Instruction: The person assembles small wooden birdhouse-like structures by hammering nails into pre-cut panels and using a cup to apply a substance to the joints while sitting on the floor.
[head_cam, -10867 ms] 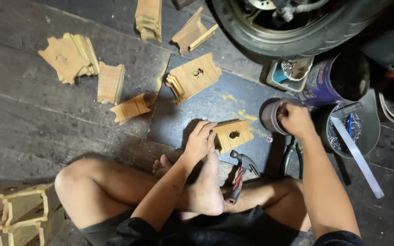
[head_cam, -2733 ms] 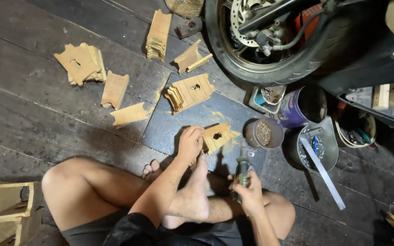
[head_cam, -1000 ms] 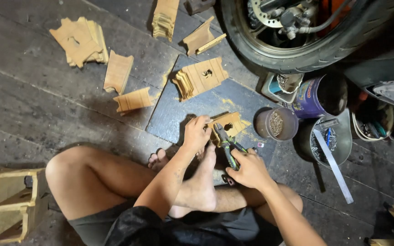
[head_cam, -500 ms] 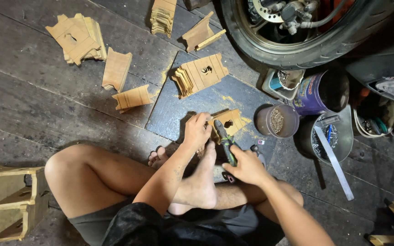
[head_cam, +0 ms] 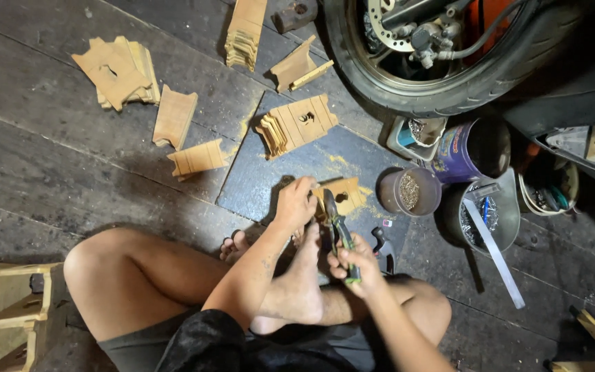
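I sit cross-legged on a dark plank floor. My left hand [head_cam: 296,204] presses down on a small cut wooden piece [head_cam: 343,195] with a hole in it, lying on a dark slab [head_cam: 270,180]. My right hand [head_cam: 357,261] grips the green handles of pliers [head_cam: 337,224], whose jaws reach the near edge of the wooden piece beside my left fingers. My bare foot [head_cam: 302,275] rests just below the piece.
A round tin of small nails [head_cam: 408,191] stands right of the piece, with a purple can [head_cam: 472,146], a grey bucket with a metal ruler [head_cam: 492,238] and a motorcycle wheel [head_cam: 442,58] beyond. Stacks of cut wooden pieces [head_cam: 296,125] [head_cam: 120,69] lie on the floor. A wooden frame [head_cam: 8,317] stands at lower left.
My right hand left the nail tin, picked up the pliers from beside my leg and brought their jaws to the wooden piece. My left hand stayed on the piece.
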